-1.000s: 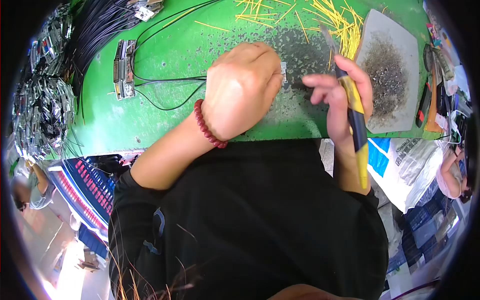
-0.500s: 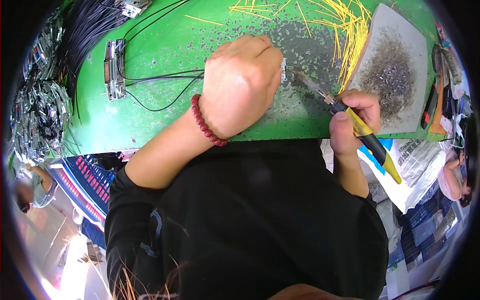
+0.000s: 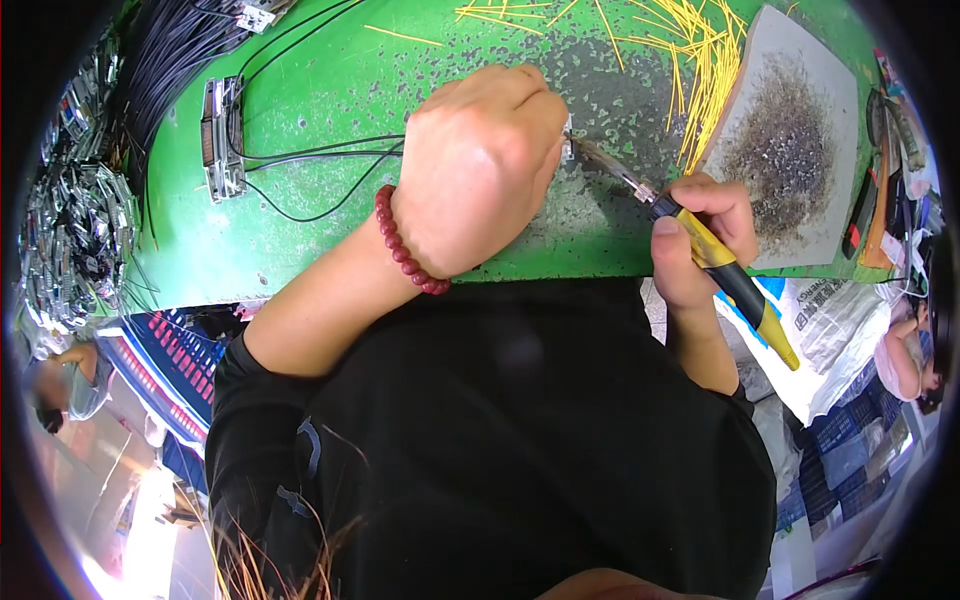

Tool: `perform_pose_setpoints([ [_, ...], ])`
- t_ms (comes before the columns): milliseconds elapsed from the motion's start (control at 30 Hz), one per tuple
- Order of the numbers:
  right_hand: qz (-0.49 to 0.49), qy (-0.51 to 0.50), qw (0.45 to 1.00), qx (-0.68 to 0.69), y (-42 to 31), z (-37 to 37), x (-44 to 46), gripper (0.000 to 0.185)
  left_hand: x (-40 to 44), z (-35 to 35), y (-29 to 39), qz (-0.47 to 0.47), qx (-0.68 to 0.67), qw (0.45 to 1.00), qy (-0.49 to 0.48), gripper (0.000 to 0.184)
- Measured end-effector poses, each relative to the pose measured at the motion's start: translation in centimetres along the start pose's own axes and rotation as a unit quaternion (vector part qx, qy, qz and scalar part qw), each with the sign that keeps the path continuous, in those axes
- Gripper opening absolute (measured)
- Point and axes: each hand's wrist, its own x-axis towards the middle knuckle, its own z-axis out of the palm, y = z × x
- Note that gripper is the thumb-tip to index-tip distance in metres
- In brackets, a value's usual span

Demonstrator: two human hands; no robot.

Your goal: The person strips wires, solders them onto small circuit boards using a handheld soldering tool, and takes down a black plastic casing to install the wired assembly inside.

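Observation:
My left hand (image 3: pixel 485 170), with a red bead bracelet (image 3: pixel 402 250) at the wrist, is closed over the green table (image 3: pixel 330 75). Black wires (image 3: pixel 320 152) run under it from a metal-framed module (image 3: pixel 222 138) lying to the left. A small silvery part (image 3: pixel 568 138) sticks out past its fingers on the right; the fingers' grip is mostly hidden. My right hand (image 3: pixel 705 235) grips a yellow-and-black soldering iron (image 3: pixel 722 262) by the handle. The iron's dark tip points left and reaches the silvery part, though contact is hard to make out.
Yellow wires (image 3: pixel 708 75) lie at the upper right, beside a grey board (image 3: pixel 840 110) covered with dark crumbs. Bundled metal modules (image 3: pixel 80 240) and black cables (image 3: pixel 165 75) fill the left side. Tools (image 3: pixel 885 200) lie at the far right. Other people sit at both sides.
My right hand and the soldering iron have moved slightly left, bringing the tip to the silvery part. My left hand, the wires and the module have shifted a little left in view.

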Motion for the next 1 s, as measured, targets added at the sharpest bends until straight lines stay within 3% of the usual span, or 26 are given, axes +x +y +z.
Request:
perform_pose_setpoints([
  [300, -0.035, 0.049, 0.995, 0.080, 0.4, 0.1, -0.1, 0.027, 0.0, 0.0, -0.1, 0.010, 0.012, 1.000, -0.002, 0.010],
  [667, -0.019, 0.050, 0.997, 0.053, 0.1, 0.3, -0.2, 0.028, 1.0, -0.8, 0.3, -0.004, 0.066, 0.994, -0.088, 0.008],
  [1000, -0.007, 0.013, 1.000, 0.000, 0.1, 0.3, 0.1, 0.027, 1.2, -0.9, 0.3, -0.008, 0.059, 0.994, -0.097, 0.007],
])
